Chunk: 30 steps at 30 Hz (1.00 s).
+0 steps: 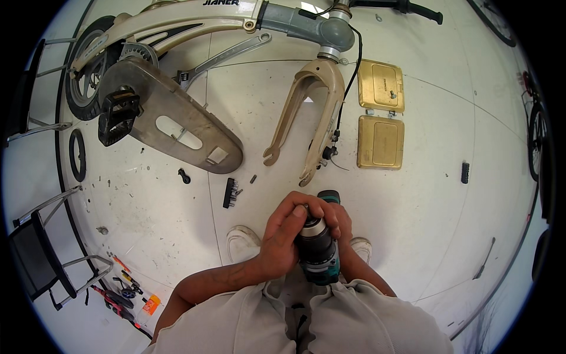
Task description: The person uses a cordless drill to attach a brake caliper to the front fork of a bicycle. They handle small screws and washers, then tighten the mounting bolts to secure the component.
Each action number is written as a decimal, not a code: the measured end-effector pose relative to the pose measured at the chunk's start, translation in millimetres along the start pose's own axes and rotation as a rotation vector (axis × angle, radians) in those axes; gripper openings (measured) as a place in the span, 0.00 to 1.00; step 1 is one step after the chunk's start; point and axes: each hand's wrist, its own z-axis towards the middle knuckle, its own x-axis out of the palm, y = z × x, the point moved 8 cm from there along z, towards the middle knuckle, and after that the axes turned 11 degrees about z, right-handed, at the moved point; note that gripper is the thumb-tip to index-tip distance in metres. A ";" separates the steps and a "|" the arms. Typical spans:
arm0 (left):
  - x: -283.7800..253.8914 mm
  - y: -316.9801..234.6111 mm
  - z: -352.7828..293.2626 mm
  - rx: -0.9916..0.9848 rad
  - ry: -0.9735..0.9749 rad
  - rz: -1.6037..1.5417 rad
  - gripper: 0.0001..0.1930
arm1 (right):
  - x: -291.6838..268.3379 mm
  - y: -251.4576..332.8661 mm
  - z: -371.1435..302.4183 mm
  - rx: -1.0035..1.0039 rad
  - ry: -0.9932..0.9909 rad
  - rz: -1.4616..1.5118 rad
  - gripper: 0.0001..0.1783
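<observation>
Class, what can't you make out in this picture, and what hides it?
All in the head view:
Drill tip: covered by the left hand, so what it holds is unclear.
Right hand: partly behind the drill and left hand.
Handlebar: partly cut off by the top edge.

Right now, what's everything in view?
metal bicycle frame: 1, cream and grey, top
long chain guard: 1, brownish, upper left
adjustable metal wrench: 1, silver, upper left
square metal covers: 2, gold, upper right
slim bit holder: 1, black, centre left
metal chairs: 2, black, left edge
bicycle wheels: 3+, black, side edges
small floor items: uncounted, mixed, scattered
power drill: 1, teal, black, lower centre
trousers: 1, beige, bottom
shoes: 2, white, lower centre
left hand, right hand: 2, bare, on drill
</observation>
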 end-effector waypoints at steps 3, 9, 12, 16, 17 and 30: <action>0.3 0.1 0.8 -0.006 -0.003 -0.003 0.12 | 0.6 -3.3 -2.1 0.020 0.019 0.093 0.22; -7.9 -0.8 -2.3 -0.037 -0.064 0.027 0.13 | 5.3 21.0 9.4 -0.023 0.012 0.028 0.22; -9.5 -1.6 -2.6 -0.037 -0.060 0.053 0.13 | 2.5 47.7 25.4 -0.154 -0.035 -0.075 0.21; -5.5 0.1 -2.7 -0.048 -0.015 0.035 0.13 | 0.5 34.7 21.8 -0.084 -0.032 0.015 0.20; -4.5 0.1 -2.6 -0.043 -0.014 0.027 0.13 | -0.3 34.3 21.7 -0.083 -0.032 0.027 0.19; 2.0 -2.7 -1.8 0.018 0.040 0.016 0.12 | -1.8 28.6 15.4 -0.090 -0.058 0.021 0.18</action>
